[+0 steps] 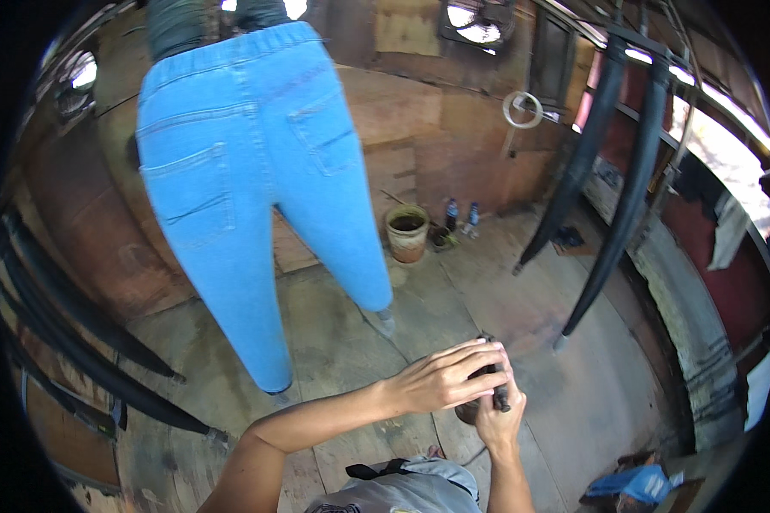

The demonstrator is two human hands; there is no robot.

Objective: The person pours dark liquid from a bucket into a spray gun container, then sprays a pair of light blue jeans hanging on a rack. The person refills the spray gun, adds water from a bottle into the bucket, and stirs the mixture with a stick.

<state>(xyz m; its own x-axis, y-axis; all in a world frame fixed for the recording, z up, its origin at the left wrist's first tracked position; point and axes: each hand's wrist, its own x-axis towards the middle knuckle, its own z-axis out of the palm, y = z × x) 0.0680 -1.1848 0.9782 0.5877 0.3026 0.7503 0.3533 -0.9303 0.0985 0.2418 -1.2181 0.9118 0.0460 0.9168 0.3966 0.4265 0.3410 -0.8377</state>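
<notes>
A pair of bright blue jeans (252,154) fills the upper left of the frame, back pockets showing, gathered waistband at the top, legs filled out and hanging apart toward the centre. A dark tool (501,398) is held up just right of centre in the lower half, its full shape mostly covered.

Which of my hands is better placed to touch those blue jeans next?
Probably your left hand: in this view it's nearer the blue jeans, which hang to the left. Your right hand sits farther right. Both hands are at a dark tool, though, so the left would have to come away first.
</notes>
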